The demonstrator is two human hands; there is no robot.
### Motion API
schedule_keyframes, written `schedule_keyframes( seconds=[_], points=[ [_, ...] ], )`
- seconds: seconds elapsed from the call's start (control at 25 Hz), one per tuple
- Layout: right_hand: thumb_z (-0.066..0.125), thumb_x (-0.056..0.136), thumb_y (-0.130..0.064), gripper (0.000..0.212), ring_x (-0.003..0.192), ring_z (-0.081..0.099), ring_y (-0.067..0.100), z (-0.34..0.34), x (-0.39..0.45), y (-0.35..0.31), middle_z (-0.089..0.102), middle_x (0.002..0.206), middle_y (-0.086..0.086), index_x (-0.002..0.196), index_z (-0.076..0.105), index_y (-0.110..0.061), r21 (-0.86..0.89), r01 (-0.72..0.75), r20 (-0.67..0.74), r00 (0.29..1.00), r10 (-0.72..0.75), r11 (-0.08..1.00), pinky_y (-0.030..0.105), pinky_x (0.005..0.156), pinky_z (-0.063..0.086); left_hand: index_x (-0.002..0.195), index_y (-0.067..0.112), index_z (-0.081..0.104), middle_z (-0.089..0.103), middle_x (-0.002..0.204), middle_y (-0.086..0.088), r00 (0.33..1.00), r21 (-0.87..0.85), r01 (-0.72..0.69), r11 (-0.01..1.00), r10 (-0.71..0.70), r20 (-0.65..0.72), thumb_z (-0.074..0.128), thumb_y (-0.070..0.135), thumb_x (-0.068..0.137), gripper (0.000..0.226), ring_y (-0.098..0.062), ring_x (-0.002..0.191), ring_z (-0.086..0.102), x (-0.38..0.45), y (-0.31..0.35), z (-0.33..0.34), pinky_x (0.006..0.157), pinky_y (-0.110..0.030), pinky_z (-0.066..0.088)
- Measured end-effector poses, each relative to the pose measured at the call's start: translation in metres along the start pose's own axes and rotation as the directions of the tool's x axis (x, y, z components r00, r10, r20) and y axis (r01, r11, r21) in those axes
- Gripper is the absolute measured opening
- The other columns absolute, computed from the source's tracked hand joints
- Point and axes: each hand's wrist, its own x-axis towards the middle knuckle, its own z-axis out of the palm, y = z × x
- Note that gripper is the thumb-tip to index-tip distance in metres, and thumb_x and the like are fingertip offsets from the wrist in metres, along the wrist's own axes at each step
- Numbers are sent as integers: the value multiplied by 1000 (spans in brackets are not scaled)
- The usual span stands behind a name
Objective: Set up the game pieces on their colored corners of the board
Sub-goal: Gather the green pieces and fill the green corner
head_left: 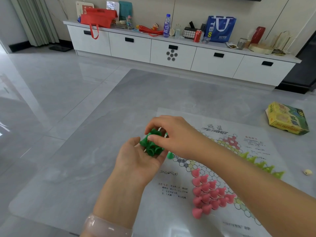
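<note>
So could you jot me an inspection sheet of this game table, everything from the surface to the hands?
Surface: grey table with the paper game board lying flat on it.
Job's things: pink pieces fill the near corner of the board; yellow-green pieces line the right side, partly hidden by the forearm; a heap of dark green pieces is in the hands; one green piece stands on the board.
Clutter: yellow game box and a small pale object on the table.
Hands: left hand cups the green heap; right hand pinches at it from above.
Cables: nothing seen.
Surroundings: white cabinet with bags, a bottle and a can; tiled floor.
</note>
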Motion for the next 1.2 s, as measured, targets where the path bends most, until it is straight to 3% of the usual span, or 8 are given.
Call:
schedule_keyframes(
  seconds=[0.2, 0.44, 0.52, 0.64, 0.72, 0.88, 1.12, 1.2],
  points=[
    [55, 88, -20, 16, 86, 63, 4, -11, -13, 0, 70, 94, -7, 96, 67, -26, 222, -64, -85, 993, 85, 973, 20, 80, 52, 91, 1, 58, 63, 86, -14, 1000, 22, -17, 1000, 17, 6, 35, 19, 92, 29, -21, 77, 59, 0, -4, 6, 71, -29, 51],
    [49, 91, -14, 18, 83, 66, 12, -35, -21, 17, 70, 92, 1, 96, 64, -20, 592, -125, -145, 955, 258, 796, 25, 74, 57, 81, 4, 56, 57, 70, -10, 999, 29, 35, 999, -34, -20, 46, 16, 88, 18, -16, 61, 51, -2, -10, 10, 48, -17, 50],
    [48, 92, -14, 16, 83, 65, 13, -48, -23, 44, 69, 91, 2, 96, 62, -21, 604, -202, -193, 902, 387, 771, 25, 77, 55, 80, 3, 56, 57, 69, -8, 999, 100, 3, 995, 1, -41, 51, 15, 87, 15, -13, 57, 48, 0, -11, 11, 42, -15, 45],
    [50, 91, -12, 9, 84, 66, 18, -59, -27, 90, 69, 91, 6, 92, 58, -16, 610, -351, -288, 738, 611, 710, 30, 82, 54, 80, 4, 56, 56, 71, -7, 994, 226, -72, 971, 89, -63, 54, 14, 87, 13, -11, 55, 45, 4, -14, 13, 38, -14, 41],
    [52, 90, -11, 7, 85, 66, 19, -56, -30, 112, 68, 90, 7, 86, 56, -14, 548, -436, -309, 687, 658, 714, 33, 82, 54, 80, 6, 56, 55, 71, -6, 984, 343, -128, 931, 163, -74, 54, 15, 88, 12, -10, 49, 44, 10, -17, 14, 35, -14, 39],
    [57, 86, -15, 4, 75, 60, 11, -39, -27, 126, 64, 84, -3, 86, 61, -15, 363, -496, -333, 722, 607, 789, 19, 59, 45, 81, 10, 61, 54, 70, -2, 927, 673, -296, 678, 374, 31, 55, 17, 88, 11, -8, 45, 42, 14, -23, 14, 37, -14, 37],
    [59, 85, -16, 9, 78, 57, 9, -17, -9, 139, 63, 83, -4, 91, 67, -15, 153, -460, -365, 796, 483, 875, 13, 63, 39, 65, 18, 60, 45, 45, 12, 796, 930, -367, 16, 522, 305, 62, 32, 82, 21, -7, 40, 30, 10, -26, 11, 37, -15, 26],
    [59, 85, -18, 10, 80, 58, 11, -14, -5, 142, 65, 87, -2, 92, 67, -16, 130, -454, -374, 801, 467, 882, 17, 67, 43, 64, 18, 59, 40, 36, 13, 776, 930, -361, -63, 533, 337, 63, 32, 81, 22, -8, 33, 29, 10, -24, 11, 33, -11, 22]
  ],
)
